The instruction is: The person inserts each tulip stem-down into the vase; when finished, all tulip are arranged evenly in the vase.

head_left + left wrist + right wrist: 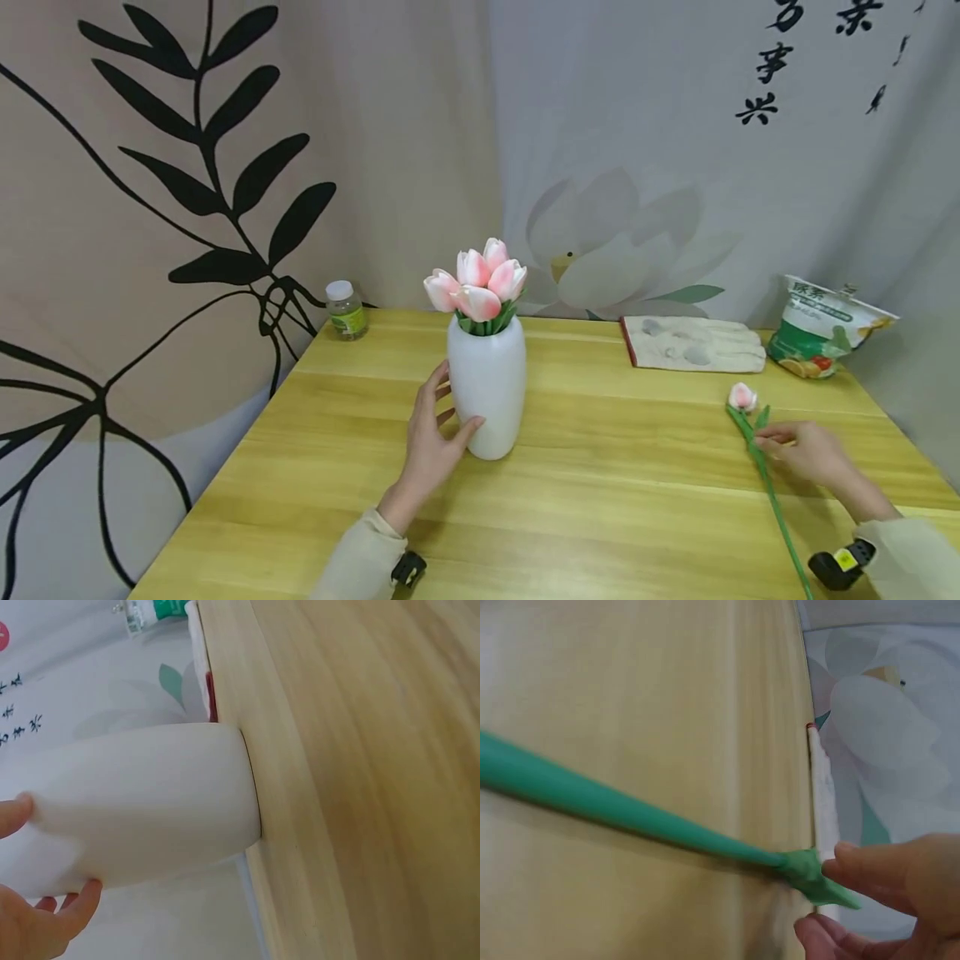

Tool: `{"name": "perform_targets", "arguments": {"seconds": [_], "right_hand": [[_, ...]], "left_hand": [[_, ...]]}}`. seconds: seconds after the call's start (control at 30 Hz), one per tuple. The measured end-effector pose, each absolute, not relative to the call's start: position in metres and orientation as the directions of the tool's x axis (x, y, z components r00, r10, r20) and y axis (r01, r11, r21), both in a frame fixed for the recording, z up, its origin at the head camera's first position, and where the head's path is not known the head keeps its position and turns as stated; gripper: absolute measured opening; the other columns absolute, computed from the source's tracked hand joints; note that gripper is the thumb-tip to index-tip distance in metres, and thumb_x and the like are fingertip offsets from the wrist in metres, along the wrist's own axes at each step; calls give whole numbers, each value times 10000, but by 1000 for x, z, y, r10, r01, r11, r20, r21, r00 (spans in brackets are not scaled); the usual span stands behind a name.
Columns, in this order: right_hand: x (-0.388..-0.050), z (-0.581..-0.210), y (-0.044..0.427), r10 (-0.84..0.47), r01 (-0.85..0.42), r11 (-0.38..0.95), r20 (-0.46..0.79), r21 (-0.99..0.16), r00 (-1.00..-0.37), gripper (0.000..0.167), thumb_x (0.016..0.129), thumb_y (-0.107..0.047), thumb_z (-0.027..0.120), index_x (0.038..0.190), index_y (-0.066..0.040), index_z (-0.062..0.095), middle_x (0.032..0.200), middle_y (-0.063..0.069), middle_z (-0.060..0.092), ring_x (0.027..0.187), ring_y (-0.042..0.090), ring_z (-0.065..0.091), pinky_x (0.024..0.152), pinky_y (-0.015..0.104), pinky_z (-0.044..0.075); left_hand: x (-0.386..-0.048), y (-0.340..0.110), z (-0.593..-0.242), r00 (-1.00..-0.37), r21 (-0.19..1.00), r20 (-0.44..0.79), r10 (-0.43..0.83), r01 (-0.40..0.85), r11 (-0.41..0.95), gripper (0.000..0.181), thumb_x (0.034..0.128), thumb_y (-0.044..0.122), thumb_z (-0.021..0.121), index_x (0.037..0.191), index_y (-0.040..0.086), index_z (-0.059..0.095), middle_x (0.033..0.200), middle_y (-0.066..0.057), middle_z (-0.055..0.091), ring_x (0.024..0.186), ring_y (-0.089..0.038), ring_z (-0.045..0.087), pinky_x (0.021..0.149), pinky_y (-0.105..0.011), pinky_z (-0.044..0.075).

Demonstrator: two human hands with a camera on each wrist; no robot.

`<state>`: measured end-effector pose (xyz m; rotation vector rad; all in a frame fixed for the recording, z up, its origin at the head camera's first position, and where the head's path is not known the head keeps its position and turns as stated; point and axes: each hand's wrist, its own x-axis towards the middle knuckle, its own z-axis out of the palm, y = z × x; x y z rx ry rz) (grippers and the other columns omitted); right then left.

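A white vase (487, 392) stands upright on the wooden table, holding several pink-and-white tulips (480, 283). My left hand (431, 446) grips its lower left side, thumb on the front and fingers along the flank. In the left wrist view, the vase's smooth base (180, 787) meets the tabletop. Over to the right, a single tulip (767, 479) with a long green stem lies on the table. Beside its leaf is my right hand (806, 454), fingertips close to the stem. The right wrist view shows a gap between thumb and fingers around the leaf (810, 874).
Near the table's back edge lie white gloves (693, 344) with a red cuff edge. A green-and-white snack bag (821, 329) stands at the back right corner. At the back left is a small lidded bottle (347, 312). A printed curtain (420, 150) hangs behind the table.
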<state>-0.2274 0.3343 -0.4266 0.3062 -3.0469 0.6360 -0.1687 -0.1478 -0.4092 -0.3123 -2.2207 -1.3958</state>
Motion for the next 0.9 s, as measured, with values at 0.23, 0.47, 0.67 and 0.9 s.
{"name": "perform_targets", "arguments": {"seconds": [0.23,0.47,0.67,0.9], "right_hand": [[-225,-440,329,-203,-151,831,-38,-536,-979,307,832,-130,584,1074,59,592,925,276,595,553,43,543,479,214,475],[-229,-438,316,-199,-144,836,-49,-530,-979,337,821,-142,585,1089,61,580,563,2,491,471,83,487,427,218,390],[-231,-416,294,-173,-241,812,175,-532,-969,344,834,-202,613,1087,32,599,741,69,610,544,11,480,433,213,397],[-227,-346,240,-71,-464,631,549,-622,-833,301,805,-105,642,1089,-13,603,735,-173,584,633,-120,530,556,62,468]], "left_hand": [[-169,-147,-407,-852,779,520,-64,441,446,790,767,161,688,1393,255,216,1334,-91,365,1150,-316,460,831,-451,513],[-170,-146,-406,-863,789,502,-64,427,442,789,766,184,691,1392,253,216,1329,-88,359,1155,-317,453,842,-458,507],[-168,-147,-409,-865,794,498,-67,424,436,787,769,183,689,1392,260,214,1328,-88,359,1150,-301,456,841,-465,505],[-167,-150,-409,-865,790,498,-66,421,445,786,769,185,688,1393,259,215,1325,-86,359,1151,-299,455,839,-447,511]]}}
